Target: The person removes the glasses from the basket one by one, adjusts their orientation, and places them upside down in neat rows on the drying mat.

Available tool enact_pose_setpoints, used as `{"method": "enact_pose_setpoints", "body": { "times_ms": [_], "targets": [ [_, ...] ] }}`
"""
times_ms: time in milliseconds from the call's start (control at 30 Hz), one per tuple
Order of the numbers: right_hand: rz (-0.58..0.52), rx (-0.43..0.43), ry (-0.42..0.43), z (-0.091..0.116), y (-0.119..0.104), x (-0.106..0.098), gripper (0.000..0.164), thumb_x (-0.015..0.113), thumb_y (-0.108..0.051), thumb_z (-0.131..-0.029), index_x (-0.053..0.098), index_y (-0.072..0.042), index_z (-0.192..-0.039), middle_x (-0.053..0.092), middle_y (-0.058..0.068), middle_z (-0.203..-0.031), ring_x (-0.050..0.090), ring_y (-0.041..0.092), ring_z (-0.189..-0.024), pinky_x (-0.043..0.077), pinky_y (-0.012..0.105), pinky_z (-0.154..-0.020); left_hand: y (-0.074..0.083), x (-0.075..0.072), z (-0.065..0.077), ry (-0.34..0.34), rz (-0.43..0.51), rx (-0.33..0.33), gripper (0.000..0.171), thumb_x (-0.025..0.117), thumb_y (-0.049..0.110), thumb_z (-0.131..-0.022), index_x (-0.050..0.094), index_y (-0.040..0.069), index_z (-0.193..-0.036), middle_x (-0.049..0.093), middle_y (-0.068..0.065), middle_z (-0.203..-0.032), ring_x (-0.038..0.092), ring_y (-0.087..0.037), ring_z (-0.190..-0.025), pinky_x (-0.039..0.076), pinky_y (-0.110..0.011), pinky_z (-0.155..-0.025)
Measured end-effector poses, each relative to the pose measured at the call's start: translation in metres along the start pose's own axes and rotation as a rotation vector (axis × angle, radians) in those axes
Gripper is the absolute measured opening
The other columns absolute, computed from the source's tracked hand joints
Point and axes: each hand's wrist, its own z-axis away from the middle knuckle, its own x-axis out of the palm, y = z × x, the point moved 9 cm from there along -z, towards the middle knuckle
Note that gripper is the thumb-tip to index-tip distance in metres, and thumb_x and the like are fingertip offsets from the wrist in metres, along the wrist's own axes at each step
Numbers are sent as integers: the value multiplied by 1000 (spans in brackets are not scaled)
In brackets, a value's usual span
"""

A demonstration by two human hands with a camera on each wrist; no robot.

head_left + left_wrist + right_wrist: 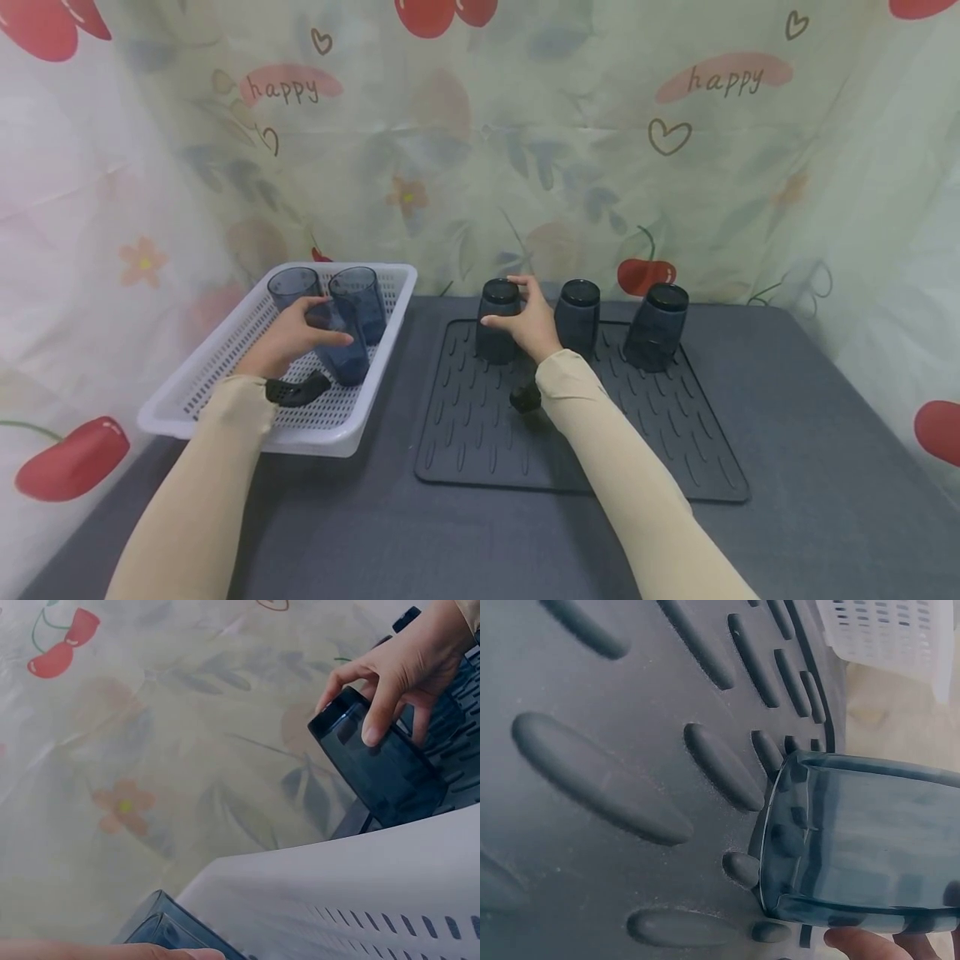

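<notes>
In the head view my left hand (288,337) is inside the white basket, its fingers and thumb around a tilted blue-grey drinking glass (348,358). Two more glasses stand behind it, a left one (288,283) and a right one (367,304). My right hand (536,321) grips an upside-down glass (495,343) near its base, thumb in front and fingers behind. The right wrist view shows that glass (870,840) with its rim down at the ribbed mat. Beside the hand, two other glasses stand inverted, one (577,321) partly behind it and another (656,329) farther right.
The white perforated basket (402,300) stands at the left on a dark grey tablecloth (360,525). A black ribbed drying mat (468,442) lies to its right. Behind both hangs a printed curtain (480,158). Both wrists wear black straps, the left one (300,390) hanging over the basket.
</notes>
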Motion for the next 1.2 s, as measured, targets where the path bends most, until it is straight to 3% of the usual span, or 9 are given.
{"method": "enact_pose_setpoints", "body": {
  "times_ms": [467, 700, 1200],
  "targets": [
    [7, 10, -13, 2, 3, 2, 78, 83, -23, -77, 39, -27, -141, 40, 11, -148, 42, 32, -135, 44, 51, -101, -4, -3, 0, 24, -37, -24, 102, 76, 31, -83, 9, 6, -155, 5, -25, -160, 15, -48, -143, 25, -64, -110],
    [-9, 12, -22, 0, 1, 3, 78, 83, -21, -77, 39, -27, -141, 40, 11, -148, 42, 31, -135, 46, 50, -100, -4, -4, -1, 34, -25, -33, 103, 77, 30, -82, 9, 4, -155, 8, -26, -159, 23, -47, -140, 30, -62, -109],
    [50, 8, -52, -1, -7, 1, 79, 85, -20, -74, 38, -26, -137, 45, 13, -139, 54, 33, -115, 49, 49, -91, 11, -2, 9, 31, -45, -46, 100, 78, 25, -79, 16, 0, -153, 12, -28, -158, 23, -46, -141, 28, -60, -110]
  ]
}}
